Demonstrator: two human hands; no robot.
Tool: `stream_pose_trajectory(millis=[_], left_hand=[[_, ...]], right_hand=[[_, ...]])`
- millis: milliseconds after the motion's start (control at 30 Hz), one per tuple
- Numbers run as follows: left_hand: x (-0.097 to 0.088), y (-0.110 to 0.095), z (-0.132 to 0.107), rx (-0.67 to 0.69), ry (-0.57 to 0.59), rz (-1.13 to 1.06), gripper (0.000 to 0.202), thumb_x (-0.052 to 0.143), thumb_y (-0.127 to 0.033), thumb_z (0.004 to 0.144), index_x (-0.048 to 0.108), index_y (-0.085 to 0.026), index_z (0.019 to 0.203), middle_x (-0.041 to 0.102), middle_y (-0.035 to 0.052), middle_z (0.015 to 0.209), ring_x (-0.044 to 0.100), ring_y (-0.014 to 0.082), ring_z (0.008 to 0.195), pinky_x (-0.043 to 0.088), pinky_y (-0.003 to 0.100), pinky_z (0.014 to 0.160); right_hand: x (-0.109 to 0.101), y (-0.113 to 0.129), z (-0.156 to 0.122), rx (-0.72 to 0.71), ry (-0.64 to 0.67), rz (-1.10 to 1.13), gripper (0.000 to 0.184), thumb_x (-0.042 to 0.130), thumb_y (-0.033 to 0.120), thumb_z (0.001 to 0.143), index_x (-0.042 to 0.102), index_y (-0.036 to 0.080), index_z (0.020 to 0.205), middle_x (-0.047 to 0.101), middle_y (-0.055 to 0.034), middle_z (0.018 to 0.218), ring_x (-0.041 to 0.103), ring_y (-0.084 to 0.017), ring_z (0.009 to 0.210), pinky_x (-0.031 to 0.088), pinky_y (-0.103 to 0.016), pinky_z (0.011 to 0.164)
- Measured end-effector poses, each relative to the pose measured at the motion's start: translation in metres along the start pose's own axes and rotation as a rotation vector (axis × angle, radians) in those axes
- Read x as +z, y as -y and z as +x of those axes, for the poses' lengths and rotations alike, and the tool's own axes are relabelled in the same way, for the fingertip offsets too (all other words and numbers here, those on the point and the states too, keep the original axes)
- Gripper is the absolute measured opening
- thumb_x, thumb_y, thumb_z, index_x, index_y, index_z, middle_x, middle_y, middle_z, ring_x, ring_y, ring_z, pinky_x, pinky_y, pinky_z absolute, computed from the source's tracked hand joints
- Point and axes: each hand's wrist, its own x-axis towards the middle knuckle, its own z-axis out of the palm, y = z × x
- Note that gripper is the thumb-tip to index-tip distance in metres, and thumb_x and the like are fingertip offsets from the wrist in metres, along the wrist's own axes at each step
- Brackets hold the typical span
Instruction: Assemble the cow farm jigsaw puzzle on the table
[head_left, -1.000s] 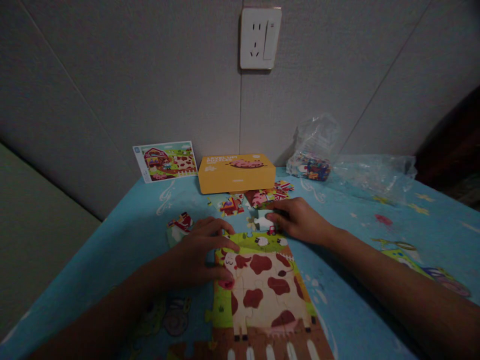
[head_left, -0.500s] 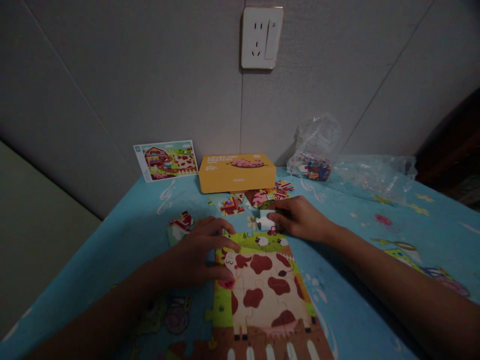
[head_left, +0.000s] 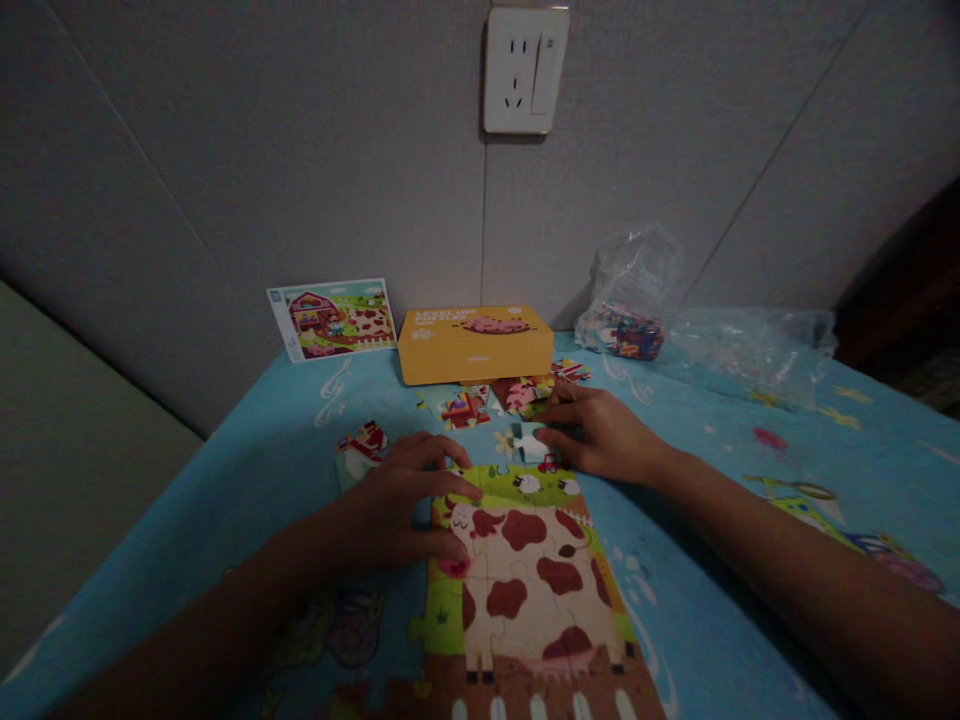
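Note:
A partly joined cow puzzle (head_left: 525, 585) lies on the blue patterned tablecloth (head_left: 712, 520) in front of me. My left hand (head_left: 397, 505) rests flat on the puzzle's upper left edge, fingers stretched over the cow's head. My right hand (head_left: 600, 432) is at the puzzle's top right, its fingertips pinching a pale loose piece (head_left: 529, 441) that lies against the top edge. Several loose pieces (head_left: 517, 395) sit just beyond it, and another loose piece (head_left: 360, 445) lies left of my left hand.
A yellow puzzle box (head_left: 475, 343) stands against the wall, with a reference picture card (head_left: 332, 318) leaning to its left. Two clear plastic bags (head_left: 630, 310) lie at the back right. A wall socket (head_left: 523, 70) is above the box.
My right hand has slid the pale piece slightly away and to the left along the puzzle's top edge. My left hand has stayed in place.

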Motion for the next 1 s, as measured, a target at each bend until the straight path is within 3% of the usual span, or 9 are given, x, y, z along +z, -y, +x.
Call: stream_pose_trajectory(millis=[133,400,633,800,1000], left_hand=[[0.0003,0.0012,0.0000,0.008,0.002,0.001,0.040,0.081,-0.038,0.072,0.069,-0.027,0.108,0.054,0.0049,0.123,0.050,0.0242,0.112,0.039,0.044,0.102],[-0.0005,-0.0003,-0.0017,0.003,0.001,0.008,0.041,0.082,-0.037,0.071,0.069,-0.028,0.108,0.054,0.0046,0.124,0.050,0.0240,0.113,0.039,0.043,0.103],[-0.0010,-0.0011,0.0000,0.013,-0.007,0.009,0.040,0.081,-0.038,0.072,0.069,-0.028,0.108,0.055,0.0053,0.124,0.052,0.0241,0.111,0.040,0.045,0.103],[0.0001,-0.0002,-0.0003,0.010,-0.012,0.007,0.039,0.081,-0.037,0.072,0.069,-0.028,0.108,0.055,0.0051,0.124,0.051,0.0240,0.112,0.039,0.045,0.103],[-0.0001,0.0004,-0.0007,0.004,0.003,0.009,0.041,0.081,-0.037,0.072,0.069,-0.028,0.109,0.054,0.0051,0.126,0.050,0.0244,0.113,0.040,0.044,0.102]], right_hand=[[-0.0004,0.0002,0.0001,0.020,0.015,-0.002,0.025,0.061,0.029,0.088,0.074,0.016,0.106,0.065,-0.0110,0.093,0.061,-0.022,0.087,0.048,-0.035,0.079],[-0.0019,0.0026,0.0009,0.036,0.027,0.016,0.020,0.064,0.028,0.087,0.074,0.017,0.098,0.068,-0.0093,0.094,0.063,-0.022,0.088,0.049,-0.033,0.080],[-0.0050,-0.0038,-0.0025,-0.014,0.044,0.078,0.035,0.072,0.036,0.080,0.071,0.016,0.108,0.066,-0.0116,0.100,0.061,-0.025,0.092,0.048,-0.038,0.084],[-0.0032,-0.0050,-0.0021,0.001,0.086,0.086,0.035,0.070,0.037,0.082,0.070,0.017,0.111,0.065,-0.0118,0.105,0.061,-0.025,0.093,0.047,-0.037,0.083],[-0.0043,-0.0009,-0.0015,0.057,0.122,0.110,0.034,0.069,0.034,0.082,0.068,0.018,0.111,0.066,-0.0057,0.086,0.059,-0.018,0.073,0.042,-0.029,0.067]])
